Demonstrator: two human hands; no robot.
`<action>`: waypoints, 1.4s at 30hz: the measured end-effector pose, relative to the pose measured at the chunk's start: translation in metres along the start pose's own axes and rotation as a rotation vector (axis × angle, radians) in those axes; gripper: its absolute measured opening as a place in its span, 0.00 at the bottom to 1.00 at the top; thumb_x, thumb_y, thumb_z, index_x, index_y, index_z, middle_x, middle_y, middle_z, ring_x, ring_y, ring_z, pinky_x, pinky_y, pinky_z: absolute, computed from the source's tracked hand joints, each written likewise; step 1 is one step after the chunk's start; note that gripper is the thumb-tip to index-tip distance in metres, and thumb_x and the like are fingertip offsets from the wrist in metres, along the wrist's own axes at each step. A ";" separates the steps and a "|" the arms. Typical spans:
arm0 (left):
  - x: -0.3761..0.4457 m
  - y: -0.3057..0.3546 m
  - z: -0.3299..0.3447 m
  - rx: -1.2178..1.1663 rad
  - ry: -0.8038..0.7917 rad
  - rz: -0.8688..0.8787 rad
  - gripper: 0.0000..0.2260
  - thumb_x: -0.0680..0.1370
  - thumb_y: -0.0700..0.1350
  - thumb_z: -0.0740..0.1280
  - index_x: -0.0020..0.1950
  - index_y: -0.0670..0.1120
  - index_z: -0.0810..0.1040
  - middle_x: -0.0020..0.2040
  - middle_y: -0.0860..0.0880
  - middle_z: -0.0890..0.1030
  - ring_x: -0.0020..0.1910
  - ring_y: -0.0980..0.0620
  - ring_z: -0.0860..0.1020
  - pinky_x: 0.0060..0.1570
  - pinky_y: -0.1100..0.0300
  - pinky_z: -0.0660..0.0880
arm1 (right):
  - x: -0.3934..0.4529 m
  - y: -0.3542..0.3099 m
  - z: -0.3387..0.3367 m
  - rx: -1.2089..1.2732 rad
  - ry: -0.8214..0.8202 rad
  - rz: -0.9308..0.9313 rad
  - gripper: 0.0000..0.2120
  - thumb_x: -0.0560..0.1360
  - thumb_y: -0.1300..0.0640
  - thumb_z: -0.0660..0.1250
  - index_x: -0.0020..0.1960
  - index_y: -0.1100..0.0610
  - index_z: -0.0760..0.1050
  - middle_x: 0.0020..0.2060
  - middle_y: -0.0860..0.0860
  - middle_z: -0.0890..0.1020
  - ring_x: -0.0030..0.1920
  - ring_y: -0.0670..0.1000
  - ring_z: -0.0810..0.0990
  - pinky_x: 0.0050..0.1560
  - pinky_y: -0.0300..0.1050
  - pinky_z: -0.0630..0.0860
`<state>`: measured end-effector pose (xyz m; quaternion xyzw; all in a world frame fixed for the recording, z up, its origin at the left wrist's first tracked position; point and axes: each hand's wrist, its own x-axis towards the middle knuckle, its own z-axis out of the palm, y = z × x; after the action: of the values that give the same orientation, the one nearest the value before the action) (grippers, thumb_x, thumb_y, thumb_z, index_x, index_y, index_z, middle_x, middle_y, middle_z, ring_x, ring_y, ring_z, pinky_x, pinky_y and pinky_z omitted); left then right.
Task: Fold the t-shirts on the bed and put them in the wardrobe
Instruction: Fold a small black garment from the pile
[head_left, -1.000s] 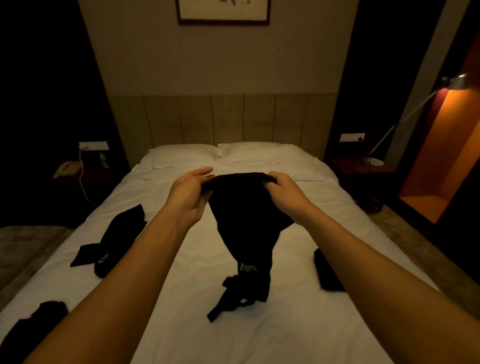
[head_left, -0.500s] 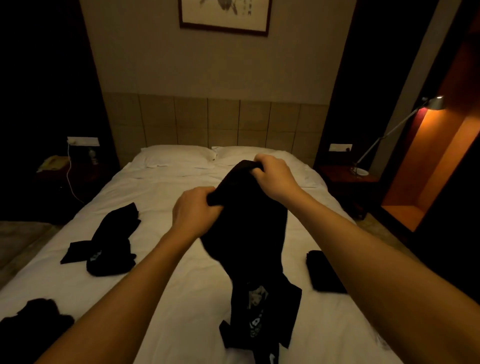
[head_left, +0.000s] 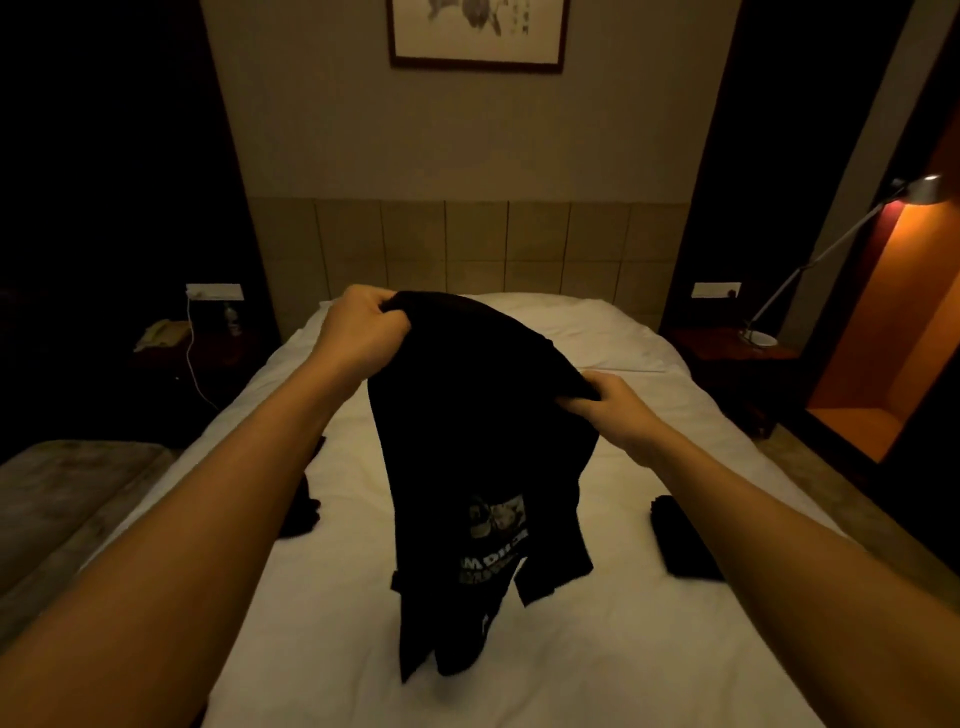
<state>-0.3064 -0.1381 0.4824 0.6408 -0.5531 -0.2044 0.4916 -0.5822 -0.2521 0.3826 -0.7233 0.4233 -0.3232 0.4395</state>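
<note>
The black t-shirt bears a print with partly legible letters "M DI".

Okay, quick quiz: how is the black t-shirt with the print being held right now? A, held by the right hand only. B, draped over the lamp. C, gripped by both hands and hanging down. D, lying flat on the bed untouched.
C: the left hand and right hand both grip the t-shirt at its top, and it hangs down over the bed.

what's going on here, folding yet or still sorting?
A person holds a black printed t-shirt up over the white bed, not yet folded. The left hand grips one top edge, higher; the right hand pinches the other, lower. The shirt hangs bunched. A dark folded garment lies to the right, another dark garment partly behind the left forearm.
</note>
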 end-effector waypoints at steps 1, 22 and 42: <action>-0.002 -0.003 -0.005 0.039 0.014 0.004 0.12 0.77 0.37 0.64 0.40 0.50 0.84 0.31 0.48 0.80 0.31 0.49 0.76 0.33 0.57 0.70 | -0.002 0.001 0.004 0.012 0.044 0.004 0.11 0.79 0.61 0.66 0.58 0.66 0.74 0.47 0.62 0.79 0.47 0.58 0.78 0.47 0.51 0.72; 0.018 -0.045 -0.034 -0.027 0.360 -0.204 0.10 0.79 0.36 0.56 0.47 0.43 0.77 0.35 0.48 0.71 0.37 0.47 0.74 0.44 0.53 0.73 | -0.004 -0.008 -0.028 -0.647 -0.197 0.116 0.03 0.74 0.53 0.73 0.45 0.51 0.80 0.38 0.48 0.82 0.41 0.48 0.80 0.40 0.42 0.71; -0.008 -0.067 0.061 0.307 -0.446 -0.101 0.45 0.64 0.61 0.72 0.78 0.54 0.58 0.72 0.43 0.68 0.70 0.43 0.69 0.69 0.47 0.68 | 0.014 -0.072 0.025 -0.230 0.069 -0.006 0.09 0.76 0.58 0.67 0.39 0.57 0.71 0.36 0.54 0.77 0.37 0.53 0.76 0.37 0.43 0.70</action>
<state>-0.3242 -0.1623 0.3965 0.6736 -0.6396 -0.2784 0.2443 -0.5316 -0.2370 0.4396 -0.7588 0.4701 -0.2986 0.3378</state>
